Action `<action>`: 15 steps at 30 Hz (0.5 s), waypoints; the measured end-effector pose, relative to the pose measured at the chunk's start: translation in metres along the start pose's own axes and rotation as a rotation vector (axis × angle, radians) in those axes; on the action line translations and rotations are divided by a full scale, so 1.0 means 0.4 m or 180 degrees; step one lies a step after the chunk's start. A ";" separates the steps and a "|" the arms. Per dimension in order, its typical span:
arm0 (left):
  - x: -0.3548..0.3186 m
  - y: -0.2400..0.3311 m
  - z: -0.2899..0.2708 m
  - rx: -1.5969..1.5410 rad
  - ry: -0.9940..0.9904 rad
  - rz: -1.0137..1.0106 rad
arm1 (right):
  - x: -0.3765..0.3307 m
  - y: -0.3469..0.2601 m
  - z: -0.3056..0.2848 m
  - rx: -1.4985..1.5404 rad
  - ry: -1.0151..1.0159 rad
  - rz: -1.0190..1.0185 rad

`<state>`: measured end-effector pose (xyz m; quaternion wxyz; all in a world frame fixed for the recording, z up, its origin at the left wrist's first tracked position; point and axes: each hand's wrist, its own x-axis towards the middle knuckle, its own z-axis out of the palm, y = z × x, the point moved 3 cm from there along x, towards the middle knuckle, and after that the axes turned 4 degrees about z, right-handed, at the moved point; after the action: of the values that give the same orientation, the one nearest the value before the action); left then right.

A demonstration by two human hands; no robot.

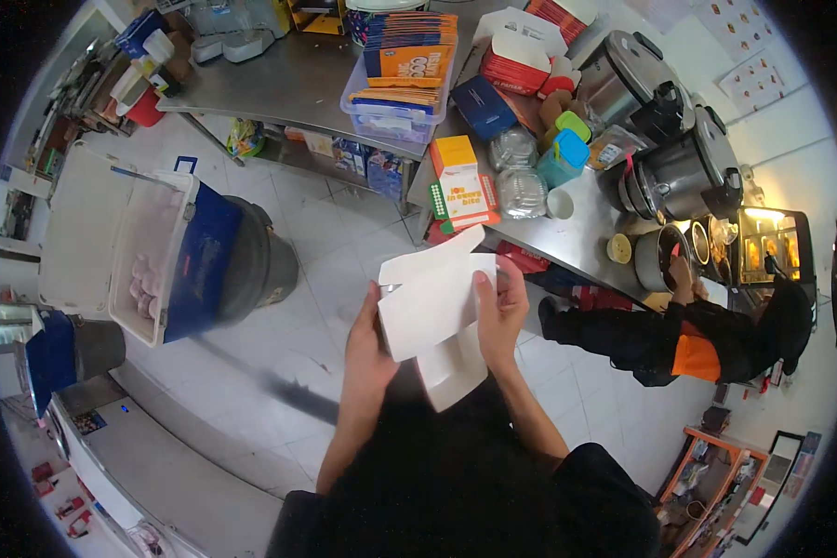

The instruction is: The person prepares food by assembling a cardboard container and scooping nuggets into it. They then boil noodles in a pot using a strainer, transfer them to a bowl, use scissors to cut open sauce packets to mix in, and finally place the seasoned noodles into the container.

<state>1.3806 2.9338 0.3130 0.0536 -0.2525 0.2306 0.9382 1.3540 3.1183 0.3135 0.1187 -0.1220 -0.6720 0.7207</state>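
Hands (372, 349) (499, 312) hold white carton (428, 302) (underside hidden)

The steel counter (567, 244) runs from twelve o'clock toward three o'clock. On it, at twelve, sits a clear plastic bin (395, 112) stacked with orange and blue flat cartons. Just right of it lie a dark blue pouch (484, 105) and red and white folded boxes (521, 58). Near the counter's front edge stand an orange box (454, 153), two clear lidded cups (516, 172) and a teal container (563, 160). Toward two o'clock stand two steel cookers (660, 130). On the tiled floor (325, 270), at nine o'clock, stands an open blue and white cooler (172, 256) beside a dark bin (260, 260).
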 end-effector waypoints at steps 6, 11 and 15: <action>0.114 0.001 0.022 0.1163 0.0318 0.1646 | 0.086 -0.027 0.013 -0.1779 -0.0198 -0.1007; 0.178 0.004 0.166 0.2333 0.0355 0.1884 | 0.239 -0.120 0.054 -0.2567 -0.1876 -0.2149; 0.249 0.002 0.251 0.2432 0.0368 0.1768 | 0.360 -0.182 0.063 -0.2299 -0.2398 -0.2387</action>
<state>1.2488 2.9774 0.3405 -0.1232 -0.1953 0.6204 0.7495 1.2102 3.1480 0.3853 0.0699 0.3505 -0.8651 0.3521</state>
